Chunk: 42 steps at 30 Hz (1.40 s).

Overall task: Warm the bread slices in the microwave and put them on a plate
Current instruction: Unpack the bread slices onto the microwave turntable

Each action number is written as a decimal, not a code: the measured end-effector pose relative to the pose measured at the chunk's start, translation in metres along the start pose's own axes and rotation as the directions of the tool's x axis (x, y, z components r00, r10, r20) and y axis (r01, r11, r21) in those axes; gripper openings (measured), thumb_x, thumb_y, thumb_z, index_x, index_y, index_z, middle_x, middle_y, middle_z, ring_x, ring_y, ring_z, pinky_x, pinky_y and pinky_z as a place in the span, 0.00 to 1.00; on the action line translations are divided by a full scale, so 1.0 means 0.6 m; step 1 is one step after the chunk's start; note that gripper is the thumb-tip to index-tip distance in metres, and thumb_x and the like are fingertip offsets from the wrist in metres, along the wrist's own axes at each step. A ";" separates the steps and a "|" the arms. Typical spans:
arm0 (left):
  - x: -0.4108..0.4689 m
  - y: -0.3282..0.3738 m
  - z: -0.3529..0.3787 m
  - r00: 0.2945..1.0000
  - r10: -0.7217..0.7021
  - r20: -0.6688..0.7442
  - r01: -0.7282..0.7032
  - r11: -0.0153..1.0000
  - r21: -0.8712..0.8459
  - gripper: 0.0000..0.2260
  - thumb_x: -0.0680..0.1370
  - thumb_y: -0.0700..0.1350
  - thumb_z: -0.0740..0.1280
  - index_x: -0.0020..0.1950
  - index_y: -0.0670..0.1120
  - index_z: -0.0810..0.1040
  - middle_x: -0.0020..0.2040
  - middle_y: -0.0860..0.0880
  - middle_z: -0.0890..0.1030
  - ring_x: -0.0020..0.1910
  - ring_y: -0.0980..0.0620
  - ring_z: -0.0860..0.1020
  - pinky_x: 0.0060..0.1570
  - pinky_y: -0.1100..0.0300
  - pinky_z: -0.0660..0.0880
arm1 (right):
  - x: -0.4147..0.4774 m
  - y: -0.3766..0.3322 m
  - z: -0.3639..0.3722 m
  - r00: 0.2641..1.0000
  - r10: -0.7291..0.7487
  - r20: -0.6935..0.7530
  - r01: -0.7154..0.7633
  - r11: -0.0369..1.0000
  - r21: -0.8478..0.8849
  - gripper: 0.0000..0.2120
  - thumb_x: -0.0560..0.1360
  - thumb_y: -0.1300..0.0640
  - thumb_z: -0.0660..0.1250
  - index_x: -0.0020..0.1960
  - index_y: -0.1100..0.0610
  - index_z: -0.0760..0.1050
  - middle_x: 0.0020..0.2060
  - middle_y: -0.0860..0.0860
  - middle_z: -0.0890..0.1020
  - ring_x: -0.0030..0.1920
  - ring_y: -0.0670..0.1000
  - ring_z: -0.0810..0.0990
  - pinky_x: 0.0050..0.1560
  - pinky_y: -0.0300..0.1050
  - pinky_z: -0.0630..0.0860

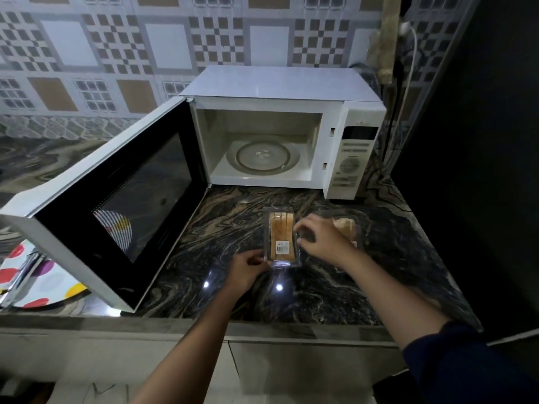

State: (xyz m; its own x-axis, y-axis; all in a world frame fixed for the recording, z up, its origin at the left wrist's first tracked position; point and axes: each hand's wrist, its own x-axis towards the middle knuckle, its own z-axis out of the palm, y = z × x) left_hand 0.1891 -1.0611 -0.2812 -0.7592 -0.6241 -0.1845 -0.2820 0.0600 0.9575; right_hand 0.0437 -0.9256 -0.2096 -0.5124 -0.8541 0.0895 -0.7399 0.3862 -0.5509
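A: Where's the bread?

B: Inside its clear bread pack [280,237], lying on the surface [320,293] between the two hands. The left hand [248,268] pinches the near corner, and the right hand [323,240] curls its fingers on the right edge.

A: What could go wrong?

B: A sharp pull could burst the film and scatter slices. The right wrist could nudge the second pack [347,228] just behind it. The microwave [277,135] door [116,205], swung out left of the left hand, overhangs the plate [38,284].

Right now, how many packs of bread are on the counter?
2. The middle pack lies before the open microwave, held at its edges by the left hand and right hand. The right pack sits beside it, partly hidden behind the right hand.
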 end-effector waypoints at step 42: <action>-0.019 0.053 0.022 0.847 -0.531 -0.007 0.471 0.757 -0.453 0.07 0.71 0.26 0.65 0.35 0.34 0.78 0.34 0.39 0.80 0.35 0.48 0.79 0.29 0.65 0.78 | 0.074 -0.093 -0.075 0.966 -0.127 -0.226 0.069 0.966 -0.248 0.04 0.76 0.59 0.62 0.50 0.55 0.71 0.30 0.49 0.75 0.29 0.50 0.73 0.29 0.42 0.70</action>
State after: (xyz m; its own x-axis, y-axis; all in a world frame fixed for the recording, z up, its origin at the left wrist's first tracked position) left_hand 0.1813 -1.0420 -0.2518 -0.4893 -0.5659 -0.6635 -0.3052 -0.6016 0.7382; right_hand 0.0429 -0.9696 -0.1377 -0.4991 -0.7954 0.3437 -0.8586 0.4003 -0.3204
